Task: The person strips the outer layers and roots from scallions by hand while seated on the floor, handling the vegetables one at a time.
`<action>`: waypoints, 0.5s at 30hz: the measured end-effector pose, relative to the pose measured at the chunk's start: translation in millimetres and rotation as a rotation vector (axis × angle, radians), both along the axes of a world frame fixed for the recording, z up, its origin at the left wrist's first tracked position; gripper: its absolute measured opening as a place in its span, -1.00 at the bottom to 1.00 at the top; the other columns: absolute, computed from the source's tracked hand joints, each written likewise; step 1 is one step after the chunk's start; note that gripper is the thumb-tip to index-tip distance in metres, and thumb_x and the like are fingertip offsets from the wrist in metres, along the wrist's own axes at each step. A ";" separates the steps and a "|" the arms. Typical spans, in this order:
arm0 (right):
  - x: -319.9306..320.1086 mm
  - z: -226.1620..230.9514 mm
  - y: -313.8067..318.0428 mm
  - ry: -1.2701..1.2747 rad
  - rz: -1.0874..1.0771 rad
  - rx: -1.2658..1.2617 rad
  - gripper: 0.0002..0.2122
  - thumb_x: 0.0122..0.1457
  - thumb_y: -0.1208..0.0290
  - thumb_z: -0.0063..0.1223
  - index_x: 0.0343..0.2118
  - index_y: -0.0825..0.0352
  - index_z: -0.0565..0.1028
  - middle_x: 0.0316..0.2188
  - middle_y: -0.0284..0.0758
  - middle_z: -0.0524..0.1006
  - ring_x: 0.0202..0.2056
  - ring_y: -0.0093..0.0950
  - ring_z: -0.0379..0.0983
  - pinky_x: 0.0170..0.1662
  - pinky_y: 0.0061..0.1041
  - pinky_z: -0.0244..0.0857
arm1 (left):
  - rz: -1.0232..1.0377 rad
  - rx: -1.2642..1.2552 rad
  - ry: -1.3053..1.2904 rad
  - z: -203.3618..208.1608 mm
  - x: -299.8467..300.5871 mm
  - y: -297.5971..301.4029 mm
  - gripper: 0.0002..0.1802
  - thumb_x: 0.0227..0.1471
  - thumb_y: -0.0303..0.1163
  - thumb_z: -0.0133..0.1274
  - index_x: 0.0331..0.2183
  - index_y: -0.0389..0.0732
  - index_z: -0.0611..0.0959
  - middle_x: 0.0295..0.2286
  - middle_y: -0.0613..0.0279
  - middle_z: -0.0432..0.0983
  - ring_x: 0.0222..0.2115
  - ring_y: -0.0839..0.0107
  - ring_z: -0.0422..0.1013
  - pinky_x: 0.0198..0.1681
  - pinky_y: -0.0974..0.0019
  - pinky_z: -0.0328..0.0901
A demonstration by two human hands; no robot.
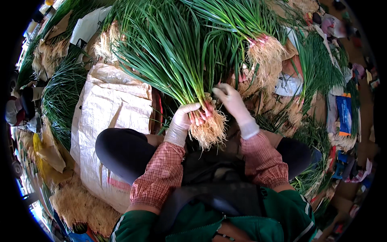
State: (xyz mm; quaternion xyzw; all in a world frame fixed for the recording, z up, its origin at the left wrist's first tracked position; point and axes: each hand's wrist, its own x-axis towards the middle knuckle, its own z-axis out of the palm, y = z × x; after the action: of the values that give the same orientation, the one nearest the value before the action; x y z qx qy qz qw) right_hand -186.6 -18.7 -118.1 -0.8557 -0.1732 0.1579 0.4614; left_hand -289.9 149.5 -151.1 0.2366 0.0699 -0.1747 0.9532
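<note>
My gloved left hand point(180, 122) is closed round the lower stalks of a bunch of spring onions point(177, 56), in front of my lap. The bunch's long green leaves fan out away from me. Its pinkish bulbs and pale, stringy roots point(209, 130) hang toward my body. Just right of the stalks is my gloved right hand point(233, 104), its fingers drawn together in a pinch close to the bunch. Whatever lies between those fingertips is too small to make out.
Another bunch of spring onions point(264, 50) lies at the far right, roots toward me. A pale woven sack point(115, 101) spreads out beside my left knee. More rooty bundles point(82, 203) are piled at the lower left. A blue packet point(344, 114) lies at the right.
</note>
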 end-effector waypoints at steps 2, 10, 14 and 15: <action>2.3 -3.6 14.6 0.045 -0.041 -0.029 -0.65 0.17 0.22 -0.02 -0.16 0.44 0.45 -0.35 -0.20 0.55 -0.36 -0.40 0.48 -0.21 -0.47 0.33 | 0.027 -0.007 0.052 2.5 4.7 -11.3 -0.51 -0.05 -0.24 0.05 -0.19 -0.47 0.48 -0.41 -0.11 0.52 -0.56 0.30 0.45 -0.62 0.44 0.32; -10.0 -83.3 -3.4 0.588 0.272 0.086 -0.79 0.12 0.41 -0.06 -0.28 0.42 0.51 -0.45 -0.22 0.55 -0.49 -0.37 0.47 -0.37 -0.44 0.35 | 0.096 -0.111 -0.070 -18.2 -3.3 -1.5 -0.50 -0.04 -0.18 0.04 -0.28 -0.52 0.49 -0.51 0.00 0.49 -0.62 0.38 0.43 -0.73 0.55 0.30; 19.5 -56.4 0.6 -0.220 0.113 -0.195 -0.79 0.10 0.42 -0.09 -0.30 0.40 0.52 -0.48 -0.18 0.56 -0.51 -0.33 0.48 -0.39 -0.43 0.36 | 0.074 -0.040 -0.093 -21.0 -8.6 6.5 -0.46 -0.03 -0.12 0.03 -0.25 -0.48 0.49 -0.55 0.10 0.42 -0.62 0.48 0.35 -0.74 0.57 0.21; 29.1 -35.5 9.6 0.179 -0.314 -0.021 -0.80 0.10 0.41 -0.10 -0.31 0.38 0.54 -0.50 -0.23 0.56 -0.52 -0.33 0.49 -0.39 -0.47 0.36 | 0.136 0.013 -0.072 -19.6 -6.2 -0.4 -0.45 -0.04 -0.13 0.02 -0.22 -0.48 0.46 -0.55 0.12 0.41 -0.59 0.46 0.36 -0.73 0.55 0.22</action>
State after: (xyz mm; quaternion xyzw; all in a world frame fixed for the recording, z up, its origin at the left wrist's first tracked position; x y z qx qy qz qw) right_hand -157.6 -9.0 -153.7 -0.8595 0.0061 0.1613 0.4849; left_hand -296.1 149.2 -170.7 0.2438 0.0525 -0.1006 0.9632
